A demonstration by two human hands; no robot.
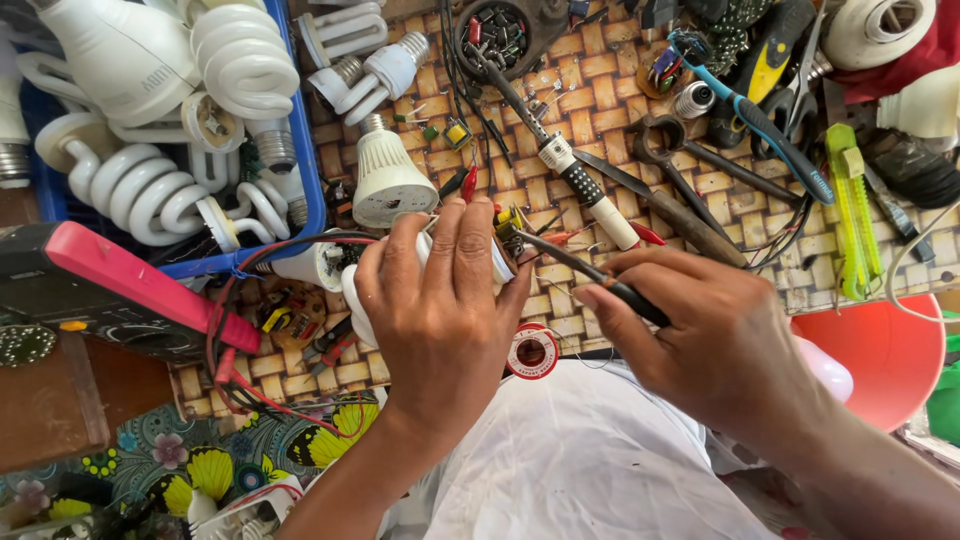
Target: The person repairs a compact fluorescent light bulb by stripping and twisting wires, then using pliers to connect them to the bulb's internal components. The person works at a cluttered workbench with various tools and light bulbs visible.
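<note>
The left hand [440,300] is wrapping its fingers around a white bulb [352,292] near the middle of the table [600,90]. The right hand [715,345] is pinching a thin tool [560,256], its tip touching the bulb's small parts. The bulb looks light and easy to break, so holding its hard body seems best.

Your way far is blocked by scissors [668,160], a soldering iron [570,170] and a bulb [388,180]; left, a blue crate [312,190]. Right, the orange bowl [880,350] leaves room.
</note>
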